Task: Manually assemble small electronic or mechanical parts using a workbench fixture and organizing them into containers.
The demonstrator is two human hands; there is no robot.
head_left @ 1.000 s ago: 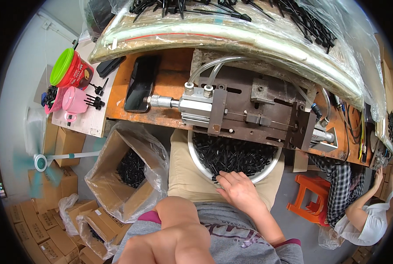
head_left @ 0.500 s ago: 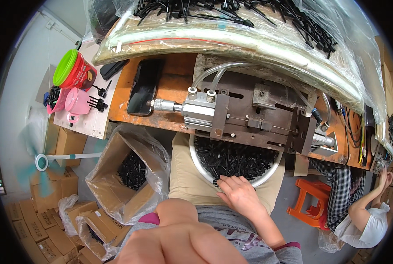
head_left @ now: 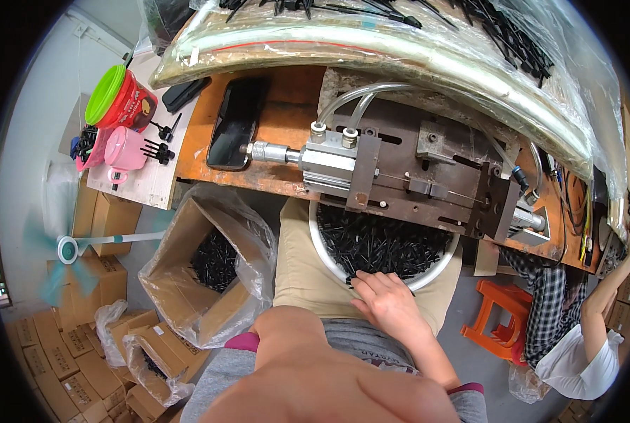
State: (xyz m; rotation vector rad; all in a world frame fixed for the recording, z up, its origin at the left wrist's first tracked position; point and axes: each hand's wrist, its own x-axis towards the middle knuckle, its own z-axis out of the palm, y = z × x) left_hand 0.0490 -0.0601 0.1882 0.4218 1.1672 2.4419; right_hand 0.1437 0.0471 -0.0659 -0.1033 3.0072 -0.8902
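A white-rimmed basin (head_left: 317,243) rests on my lap, filled with small black plastic pieces (head_left: 382,243). At its near rim is my right hand (head_left: 392,303), its bent fingers close together. A small black plastic piece (head_left: 349,280) shows at the fingertips, over the rim. My left hand (head_left: 329,388) is raised very close to the camera at the bottom middle, large and blurred; its fingers cannot be made out. Beyond the basin stands a metal fixture (head_left: 392,137) with a silver air cylinder (head_left: 329,166) and a thin rod across a small block (head_left: 427,188).
A plastic-lined carton (head_left: 167,271) of black pieces stands left. On the wooden bench (head_left: 286,106) lies a phone (head_left: 237,123). Black ties (head_left: 505,35) fill a plastic-covered tray above. At left are a pink cup (head_left: 124,148) and a fan (head_left: 68,249); at right, an orange stool (head_left: 498,317) and another person (head_left: 583,359).
The whole view has shifted slightly, moving the bench up and right in the picture. My left arm has moved farther across the lower middle. My right hand stays at the basin's rim.
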